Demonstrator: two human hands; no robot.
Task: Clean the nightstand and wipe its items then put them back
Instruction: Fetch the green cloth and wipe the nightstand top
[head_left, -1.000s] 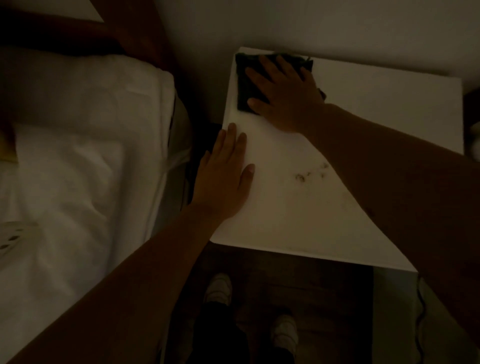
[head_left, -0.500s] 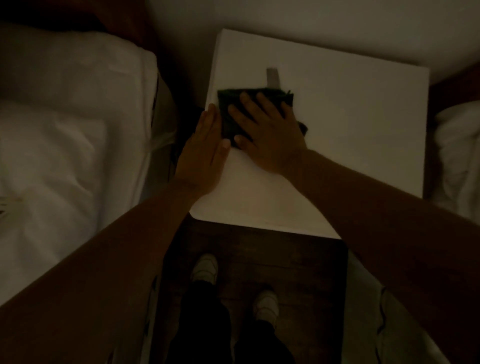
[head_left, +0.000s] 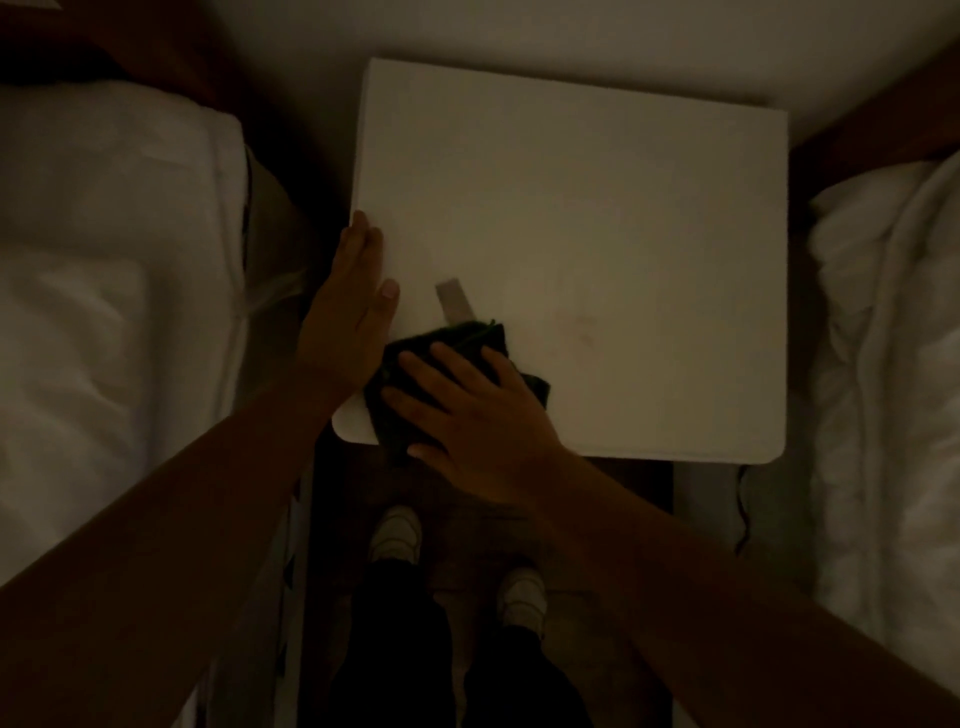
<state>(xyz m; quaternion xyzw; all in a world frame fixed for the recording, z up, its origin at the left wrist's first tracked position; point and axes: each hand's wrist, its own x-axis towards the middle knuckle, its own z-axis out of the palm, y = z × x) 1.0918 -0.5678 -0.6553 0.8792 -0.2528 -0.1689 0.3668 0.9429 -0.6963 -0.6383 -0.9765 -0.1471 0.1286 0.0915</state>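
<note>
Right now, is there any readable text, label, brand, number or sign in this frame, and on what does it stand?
None can be read.
Nightstand: plain white top, no print.
Dark cloth under the right hand: no readable label.
Small grey strip beside the cloth: blank, as far as the dim light shows.
Shoes: any marking is too dark to tell.

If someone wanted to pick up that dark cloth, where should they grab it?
Probably the far edge of the dark cloth, pinched from above. That edge lies bare on the nightstand, while the right hand presses flat on the rest, and its near part hangs over the front corner.
</note>
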